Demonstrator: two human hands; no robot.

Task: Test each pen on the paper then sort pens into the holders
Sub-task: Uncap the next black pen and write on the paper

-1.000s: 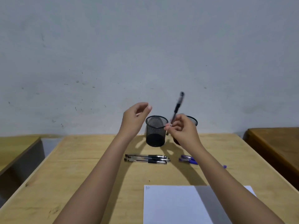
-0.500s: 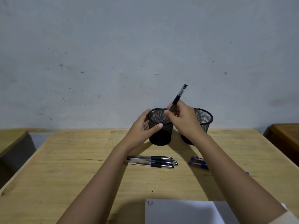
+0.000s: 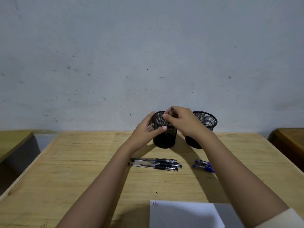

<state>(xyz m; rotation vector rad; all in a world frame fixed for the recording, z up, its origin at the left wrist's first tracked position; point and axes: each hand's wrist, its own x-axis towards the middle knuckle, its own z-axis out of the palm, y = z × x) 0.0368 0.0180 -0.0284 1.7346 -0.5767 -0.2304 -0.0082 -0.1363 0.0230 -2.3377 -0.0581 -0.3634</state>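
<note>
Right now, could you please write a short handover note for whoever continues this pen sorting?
Left hand: steadying the left mesh holder, thumb across its front.
Right hand: lowering a black pen into that holder; release not yet visible.
On the desk: three black pens and blue pens partly hidden by the right forearm. The right mesh holder looks empty, though partly hidden.
Paper: one scribble at its top corner.
Left: test and sort the rest.
</note>
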